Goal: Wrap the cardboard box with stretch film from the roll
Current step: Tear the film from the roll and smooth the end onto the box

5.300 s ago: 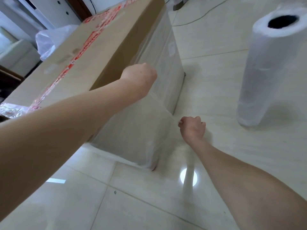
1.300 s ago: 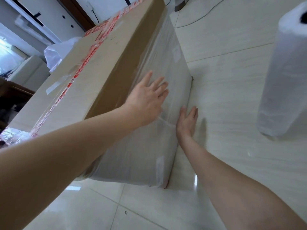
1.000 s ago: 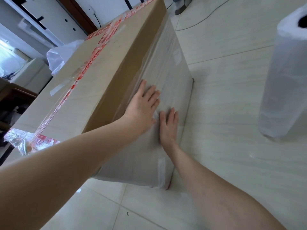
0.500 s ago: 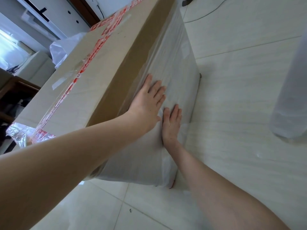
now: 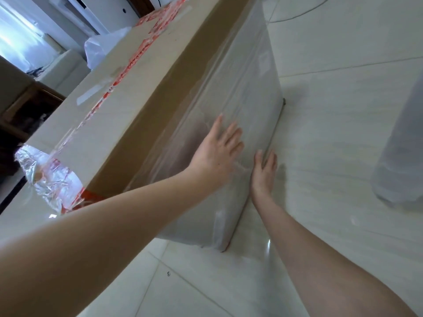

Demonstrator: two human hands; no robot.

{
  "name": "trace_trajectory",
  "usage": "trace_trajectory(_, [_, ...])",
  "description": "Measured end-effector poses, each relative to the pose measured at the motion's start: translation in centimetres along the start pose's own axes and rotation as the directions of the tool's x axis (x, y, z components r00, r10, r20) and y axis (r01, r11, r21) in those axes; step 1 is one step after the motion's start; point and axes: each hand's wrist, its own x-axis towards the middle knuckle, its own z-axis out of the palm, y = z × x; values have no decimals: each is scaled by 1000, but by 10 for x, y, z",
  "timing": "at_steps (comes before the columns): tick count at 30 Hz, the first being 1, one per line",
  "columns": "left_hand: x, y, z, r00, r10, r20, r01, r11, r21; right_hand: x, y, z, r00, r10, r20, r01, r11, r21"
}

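Cardboard box [image 5: 142,92]: big, long, sits on tiled floor [image 5: 332,53], left-centre of view; red tape [image 5: 137,58] runs down its top.
Stretch film [image 5: 247,88]: covers lower part of the side facing the person + the near corner; cloudy, some wrinkles.
Bare bits: brown strip along top of that side, and the whole top, no film visible.
Left hand [image 5: 217,154]: flat on filmed side, fingers straight & spread, nothing held, pressing film down.
Right hand [image 5: 263,172]: lower, just beside left, at box's bottom edge by the floor; fingers straight, close together, nothing held.
Roll [image 5: 402,145]: upright on floor, far right, well apart from box; neither hand on it. Can't tell if film runs from it to box.
Loose film [image 5: 43,179]: crinkled shiny wad at near-left corner of the top.
Step, prob.: smoothing the laid film so it clings.
Done: approx. one band round the lower box, as far as this side shows.
Left: upper strip + top need more passes w/ roll; other sides hidden, can't judge.
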Motion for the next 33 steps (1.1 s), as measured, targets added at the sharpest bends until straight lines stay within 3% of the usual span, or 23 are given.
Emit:
trace_trajectory(6, [2,-10,19,999,-5,37,-1,989,147,-14,10,38,986,31,167,-29,999,-14])
trace_trajectory(18, [5,-10,25,1000,3,4,-4,988,154,-11,14,57,1000,31,0,-31,996,-79])
trace_trajectory(24, [4,-11,24,1000,4,17,-6,988,157,-5,17,50,997,40,69,-37,998,-44])
trace_trajectory(28, [0,-15,11,1000,-28,-3,28,999,-27,10,12,29,992,43,115,-31,994,-104])
trace_trajectory(31, [1,-30,-8,988,-106,-116,74,966,-248,16,1,13,989,109,-101,-121,985,-123])
trace_trajectory(33, [3,-42,-17,976,-145,-159,104,965,-240,11,-9,7,982,121,-144,-130,990,-55])
